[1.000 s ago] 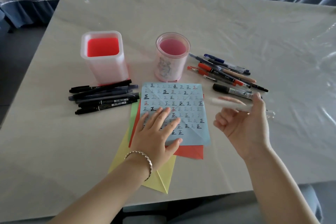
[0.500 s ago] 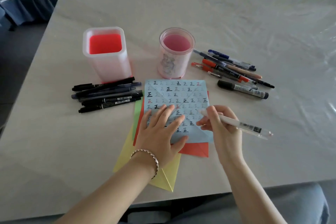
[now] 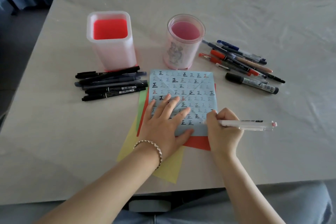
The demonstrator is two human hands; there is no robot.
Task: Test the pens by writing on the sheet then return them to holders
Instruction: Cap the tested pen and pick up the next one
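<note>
**View from the head camera, read from left to right.** About 6 dark pens [image 3: 111, 82] are lying side by side on the table [image 3: 54, 132], just in front of the square holder [image 3: 111, 49]. This frosted white holder is standing upright and is showing only its red floor inside. The left hand [image 3: 163, 120], wearing 1 bracelet [image 3: 151, 146], is pressing flat with straight, spread fingers on the blue sheet [image 3: 192, 85].

The blue sheet is lying on top of 3 more sheets: green [image 3: 143, 100], red [image 3: 197, 142] and yellow [image 3: 169, 167]. It is carrying rows of the same small written character, mostly in black and grey, with a few in red. Behind it, the round holder [image 3: 183, 49], 1 clear pink cup with a printed figure, is showing only its pink floor inside.

The right hand [image 3: 222, 129] is gripping 1 white pen [image 3: 247, 124] with curled fingers. The pen's tip is touching the sheet near the lower right corner, and its clear barrel is pointing right. Farther right, roughly 6 mixed pens [image 3: 240, 60] in blue, red, tan and black are lying overlapped, so an exact count is not possible. 1 black marker [image 3: 252, 83] is lying just in front of them.
</note>
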